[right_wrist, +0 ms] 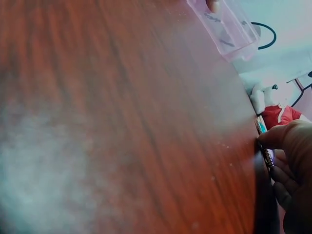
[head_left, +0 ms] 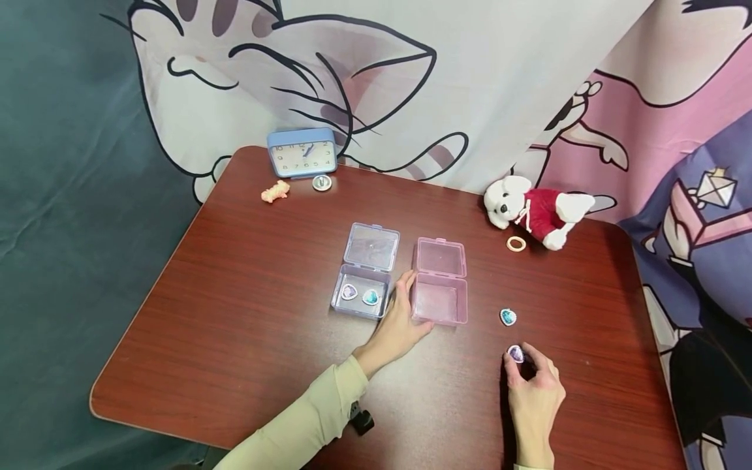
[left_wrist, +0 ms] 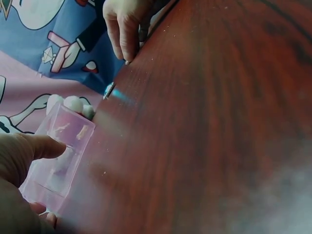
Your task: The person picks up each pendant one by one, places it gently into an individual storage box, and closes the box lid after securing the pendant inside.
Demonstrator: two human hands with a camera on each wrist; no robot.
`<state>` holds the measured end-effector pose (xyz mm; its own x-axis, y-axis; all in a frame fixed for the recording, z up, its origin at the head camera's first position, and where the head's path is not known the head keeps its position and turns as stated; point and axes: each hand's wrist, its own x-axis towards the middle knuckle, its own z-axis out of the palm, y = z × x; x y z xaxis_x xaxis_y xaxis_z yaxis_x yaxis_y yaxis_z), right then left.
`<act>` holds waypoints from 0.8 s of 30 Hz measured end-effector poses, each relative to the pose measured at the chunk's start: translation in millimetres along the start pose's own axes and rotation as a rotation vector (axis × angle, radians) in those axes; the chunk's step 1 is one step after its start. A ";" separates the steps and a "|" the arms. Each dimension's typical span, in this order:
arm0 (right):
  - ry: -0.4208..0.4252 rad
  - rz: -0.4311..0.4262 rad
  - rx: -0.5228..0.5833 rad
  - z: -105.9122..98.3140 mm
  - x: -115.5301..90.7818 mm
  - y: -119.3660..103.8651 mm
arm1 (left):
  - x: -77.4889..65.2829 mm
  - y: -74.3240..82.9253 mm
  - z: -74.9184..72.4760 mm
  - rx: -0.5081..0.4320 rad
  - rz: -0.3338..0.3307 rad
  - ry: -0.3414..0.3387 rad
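With thumb at the front and fingers along its left side, my left hand (head_left: 399, 326) grips the open pink see-through box (head_left: 439, 300). In the left wrist view the thumb lies against the wall of that box (left_wrist: 73, 161). My right hand (head_left: 536, 388) pinches a purple heart-shaped gem (head_left: 516, 354) between thumb and index finger, low at the tabletop. Just beyond it lies a teal heart-shaped gem (head_left: 508, 317). Left of the pink box stands an open bluish-purple clear box (head_left: 371, 247), holding a pale purple gem (head_left: 349, 292) and a teal gem (head_left: 371, 297).
At the back left of the brown table (head_left: 235, 313) stand a blue clock (head_left: 302, 153), a small orange figurine (head_left: 275, 191) and a round metallic piece (head_left: 322, 183). A white plush dog in red (head_left: 540, 209) lies back right, near a cream ring (head_left: 516, 244).
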<state>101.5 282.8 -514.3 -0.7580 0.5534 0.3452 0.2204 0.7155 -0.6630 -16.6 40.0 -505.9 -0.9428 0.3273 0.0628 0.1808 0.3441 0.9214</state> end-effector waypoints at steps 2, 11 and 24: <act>-0.008 -0.010 0.001 1.0 1.3 -0.1 | 1.3 0.3 0.0 0.007 0.001 0.003; -0.040 -0.063 0.022 9.0 10.5 -6.4 | 2.4 1.5 -0.7 -0.013 -0.032 -0.005; -0.053 -0.219 0.158 27.3 32.0 -52.8 | 3.6 5.8 -0.3 -0.058 -0.097 -0.014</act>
<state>48.8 251.1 -486.4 -0.8088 0.3668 0.4597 -0.0479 0.7380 -0.6731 -19.0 42.9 -500.2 -0.9510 0.3075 -0.0326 0.0721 0.3232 0.9436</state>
